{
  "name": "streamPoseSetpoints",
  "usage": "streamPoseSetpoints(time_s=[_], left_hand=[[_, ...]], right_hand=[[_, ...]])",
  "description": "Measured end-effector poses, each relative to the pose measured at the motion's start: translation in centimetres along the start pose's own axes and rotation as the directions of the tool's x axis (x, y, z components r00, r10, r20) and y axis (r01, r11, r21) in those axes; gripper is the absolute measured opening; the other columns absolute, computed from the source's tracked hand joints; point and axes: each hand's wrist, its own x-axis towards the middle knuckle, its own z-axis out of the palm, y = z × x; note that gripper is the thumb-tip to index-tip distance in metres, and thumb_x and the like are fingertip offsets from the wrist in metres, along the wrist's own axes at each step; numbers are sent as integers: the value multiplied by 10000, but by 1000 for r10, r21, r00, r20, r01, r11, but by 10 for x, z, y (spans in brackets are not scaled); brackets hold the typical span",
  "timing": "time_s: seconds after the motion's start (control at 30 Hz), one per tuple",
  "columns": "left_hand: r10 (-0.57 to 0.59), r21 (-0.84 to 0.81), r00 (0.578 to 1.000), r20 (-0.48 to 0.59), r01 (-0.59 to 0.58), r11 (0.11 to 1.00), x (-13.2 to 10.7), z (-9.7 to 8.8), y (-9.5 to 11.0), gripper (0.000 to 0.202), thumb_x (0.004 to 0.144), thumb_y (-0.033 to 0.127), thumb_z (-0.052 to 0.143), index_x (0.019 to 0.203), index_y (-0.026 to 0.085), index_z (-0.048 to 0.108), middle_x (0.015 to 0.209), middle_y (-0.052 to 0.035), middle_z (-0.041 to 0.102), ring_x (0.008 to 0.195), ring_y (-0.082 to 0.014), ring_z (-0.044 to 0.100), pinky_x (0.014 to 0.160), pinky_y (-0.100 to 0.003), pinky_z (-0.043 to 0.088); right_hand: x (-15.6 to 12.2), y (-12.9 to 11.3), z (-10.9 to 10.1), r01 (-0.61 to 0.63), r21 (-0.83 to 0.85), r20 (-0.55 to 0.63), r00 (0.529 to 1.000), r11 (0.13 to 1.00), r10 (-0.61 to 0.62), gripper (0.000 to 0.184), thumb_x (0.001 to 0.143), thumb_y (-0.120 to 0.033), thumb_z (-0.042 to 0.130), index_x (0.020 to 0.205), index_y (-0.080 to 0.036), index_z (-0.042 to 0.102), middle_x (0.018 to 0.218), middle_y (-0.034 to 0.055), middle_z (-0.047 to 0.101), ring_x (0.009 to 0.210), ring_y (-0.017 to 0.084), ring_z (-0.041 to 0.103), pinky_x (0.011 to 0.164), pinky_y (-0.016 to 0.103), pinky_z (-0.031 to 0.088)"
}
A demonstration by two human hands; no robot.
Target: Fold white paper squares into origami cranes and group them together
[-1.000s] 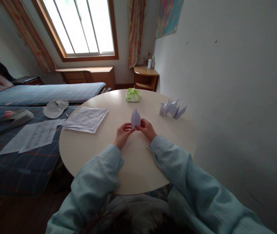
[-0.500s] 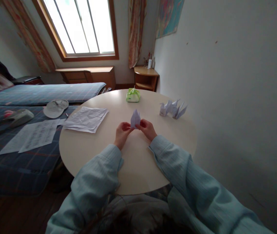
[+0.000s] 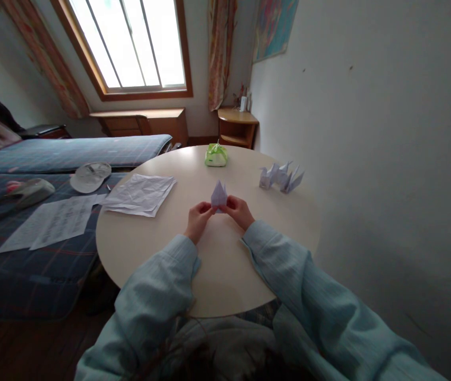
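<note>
A small white folded paper piece (image 3: 219,194) with pointed tips at its top stands upright over the middle of the round table (image 3: 233,275). My left hand (image 3: 199,218) pinches its lower left edge between thumb and fingers. On the opposite side, my right hand (image 3: 240,210) grips the lower right edge, with the thumb across the front. Both thumbs come close together near the bottom of the paper. Several finished-looking origami cranes (image 3: 281,177) stand in a cluster to the right, apart from my hands.
A stack of creased white paper sheets (image 3: 140,194) lies at the table's left. A green tissue pack (image 3: 216,155) sits at the far edge. On the bed (image 3: 62,264) at left are printed sheets (image 3: 56,222) and a pale cap (image 3: 90,177). A wall (image 3: 387,185) rises close on the right.
My left thumb and fingers have shifted slightly along the paper's lower edge. The paper has turned a little, and a second tip now shows at its right.
</note>
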Motion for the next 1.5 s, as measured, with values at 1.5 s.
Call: streamPoseSetpoints(time_s=[1.5], left_hand=[[-1,-107,996,94,11,994,3,3,-3,340,589,464,640,635,152,514,544,41,508,501,-70,453,465,-195,324]], right_hand=[[-1,-5,2,-88,148,109,991,985,72,381,591,-528,601,664,-167,504,556,-43,495,505,82,459,476,214,382]])
